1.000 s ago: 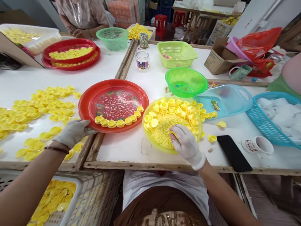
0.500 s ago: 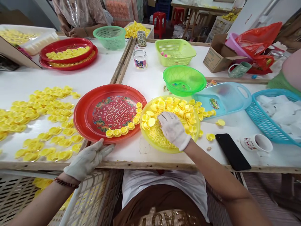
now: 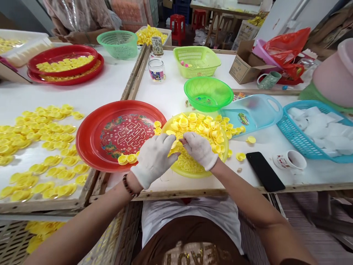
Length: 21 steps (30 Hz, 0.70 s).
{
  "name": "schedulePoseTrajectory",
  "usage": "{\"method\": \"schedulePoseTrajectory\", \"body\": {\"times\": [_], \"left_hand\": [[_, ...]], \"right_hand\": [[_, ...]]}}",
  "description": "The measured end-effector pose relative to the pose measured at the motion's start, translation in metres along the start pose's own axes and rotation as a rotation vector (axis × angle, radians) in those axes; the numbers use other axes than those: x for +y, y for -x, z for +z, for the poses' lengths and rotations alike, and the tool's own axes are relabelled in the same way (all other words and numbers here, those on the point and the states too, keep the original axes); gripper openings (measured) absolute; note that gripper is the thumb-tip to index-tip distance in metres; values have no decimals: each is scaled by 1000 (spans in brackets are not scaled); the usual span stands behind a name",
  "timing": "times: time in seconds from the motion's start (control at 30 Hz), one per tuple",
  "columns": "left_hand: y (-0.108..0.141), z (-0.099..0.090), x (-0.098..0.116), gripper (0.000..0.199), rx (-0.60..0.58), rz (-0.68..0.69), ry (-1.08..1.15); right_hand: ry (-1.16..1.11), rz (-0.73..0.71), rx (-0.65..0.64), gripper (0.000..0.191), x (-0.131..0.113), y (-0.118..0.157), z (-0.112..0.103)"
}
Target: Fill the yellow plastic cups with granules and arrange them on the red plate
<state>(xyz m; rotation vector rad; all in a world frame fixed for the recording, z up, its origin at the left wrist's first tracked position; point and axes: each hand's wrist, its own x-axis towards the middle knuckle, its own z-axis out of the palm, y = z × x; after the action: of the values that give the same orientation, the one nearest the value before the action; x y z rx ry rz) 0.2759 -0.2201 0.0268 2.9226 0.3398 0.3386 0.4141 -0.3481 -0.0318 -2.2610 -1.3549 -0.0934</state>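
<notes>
Red tray (image 3: 91, 138) lies long axis sideways, left hand (image 3: 153, 158) near, right hand (image 3: 200, 150) farther, fingers' hold unclear.

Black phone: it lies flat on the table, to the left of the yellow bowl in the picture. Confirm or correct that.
Wrong side: the head view shows the black phone to the right of the yellow bowl. It does lie flat on the table.

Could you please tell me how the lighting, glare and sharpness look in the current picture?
Head view: bright, diffuse light on the white tabletop, with a soft sheen on the red tray; dimmer beneath the table; wide-angle distortion tilts the pink tub; the distant red stool looks soft; the left hand and right hand are pale, with fingertip details unclear.
</notes>
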Motion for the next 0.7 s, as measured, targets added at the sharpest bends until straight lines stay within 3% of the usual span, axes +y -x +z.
{"method": "schedulePoseTrajectory", "body": {"times": [0.1,0.17,0.27,0.33,0.47,0.7], "left_hand": [[-18,12,0,16,-42,67,-128],[-22,14,-4,20,3,38,-83],[-22,13,-3,24,65,-104,190],[-23,17,4,25,2,-223,517],[-30,32,25,26,-219,-427,1088],[-36,42,38,17,-275,-445,1245]], "right_hand": [[-431,106,157,29,6,-2,-9],[-787,259,226,27,8,-4,-16],[-1304,470,247,28,5,-8,-28],[-1516,500,276,30,0,-11,-35],[-1646,433,390,32,-12,-15,-41],[-1575,375,499,29,-18,-11,-32]]}}
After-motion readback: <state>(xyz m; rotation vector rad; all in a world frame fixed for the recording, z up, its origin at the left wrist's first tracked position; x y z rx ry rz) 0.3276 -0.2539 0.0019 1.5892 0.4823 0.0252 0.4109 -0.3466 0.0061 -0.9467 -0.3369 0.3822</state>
